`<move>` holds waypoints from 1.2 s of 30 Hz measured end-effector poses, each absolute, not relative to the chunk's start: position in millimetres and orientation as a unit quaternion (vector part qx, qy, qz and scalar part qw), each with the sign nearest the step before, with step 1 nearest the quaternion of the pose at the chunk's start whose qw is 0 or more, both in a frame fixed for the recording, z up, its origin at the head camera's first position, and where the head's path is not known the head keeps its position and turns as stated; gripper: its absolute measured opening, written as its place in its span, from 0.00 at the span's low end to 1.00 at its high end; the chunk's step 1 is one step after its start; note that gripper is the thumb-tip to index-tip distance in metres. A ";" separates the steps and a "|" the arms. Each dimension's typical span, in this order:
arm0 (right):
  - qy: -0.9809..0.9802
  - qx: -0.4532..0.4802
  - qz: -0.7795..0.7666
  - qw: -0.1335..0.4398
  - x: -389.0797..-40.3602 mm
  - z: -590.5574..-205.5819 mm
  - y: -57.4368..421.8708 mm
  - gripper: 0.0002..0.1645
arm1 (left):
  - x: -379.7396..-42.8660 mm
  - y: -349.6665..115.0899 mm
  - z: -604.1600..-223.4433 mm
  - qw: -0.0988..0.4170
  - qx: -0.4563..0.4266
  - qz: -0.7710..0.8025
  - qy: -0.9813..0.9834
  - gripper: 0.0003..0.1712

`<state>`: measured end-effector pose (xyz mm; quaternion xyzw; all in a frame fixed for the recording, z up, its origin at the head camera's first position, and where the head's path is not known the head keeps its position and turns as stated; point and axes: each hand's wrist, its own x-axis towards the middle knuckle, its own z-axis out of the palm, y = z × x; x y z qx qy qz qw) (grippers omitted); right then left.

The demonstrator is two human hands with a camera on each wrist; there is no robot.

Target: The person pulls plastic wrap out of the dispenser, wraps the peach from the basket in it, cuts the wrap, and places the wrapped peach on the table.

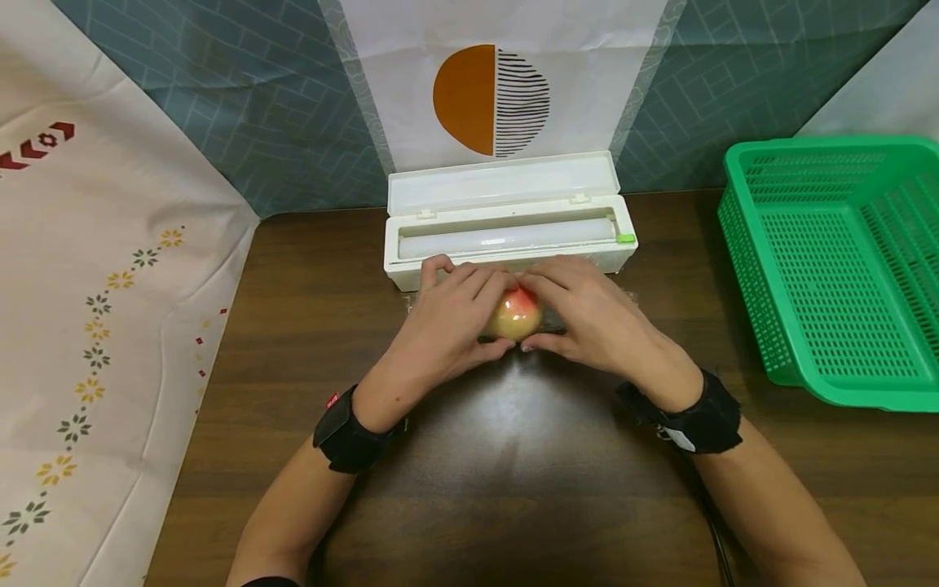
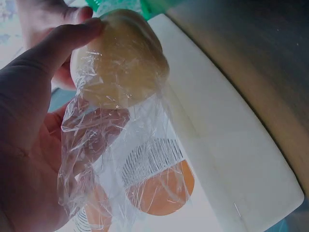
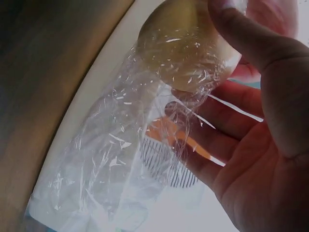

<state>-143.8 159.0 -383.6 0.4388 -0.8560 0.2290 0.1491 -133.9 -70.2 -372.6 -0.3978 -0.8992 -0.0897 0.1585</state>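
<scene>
A yellow peach with a red blush point(image 1: 517, 318) is between my two hands, in front of the white cling film box point(image 1: 399, 273). My left hand point(image 1: 447, 322) holds its left side, thumb at the near edge and fingers over the top. From the right, my right hand point(image 1: 597, 318) grips it the same way. Clear cling film point(image 2: 79, 130) covers the peach and hangs loose in crumpled folds in the left wrist view. A long loose stretch of the cling film point(image 3: 104, 164) also shows in the right wrist view. The hands partly hide the peach.
The box's lid point(image 1: 506, 183) stands raised at the back, with a film roll point(image 1: 506, 238) inside and a green slider point(image 1: 625, 239) at its right end. A green plastic basket point(image 1: 788, 326) is at the right on the brown wooden table point(image 1: 499, 505). Patterned cloth hangs behind and at left.
</scene>
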 end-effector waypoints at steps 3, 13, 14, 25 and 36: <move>-0.857 0.440 0.226 0.145 -142.7 -385.4 156.8 0.49 | -133.3 -71.1 -370.4 0.155 -0.396 -0.087 -0.901 0.42; -0.848 0.437 0.254 0.159 -144.1 -390.2 153.4 0.46 | -132.4 -75.9 -363.5 0.159 -0.397 -0.107 -0.898 0.43; -0.847 0.436 0.256 0.161 -144.3 -390.6 153.5 0.46 | -132.2 -76.3 -362.9 0.158 -0.398 -0.111 -0.897 0.43; -0.851 0.404 0.306 0.138 -148.6 -391.9 158.6 0.42 | -129.7 -77.6 -350.3 0.228 -0.409 -0.112 -0.876 0.46; -0.778 0.231 0.583 0.036 -139.7 -363.2 162.8 0.25 | -120.7 -75.4 -327.7 0.459 -0.405 -0.198 -0.765 0.21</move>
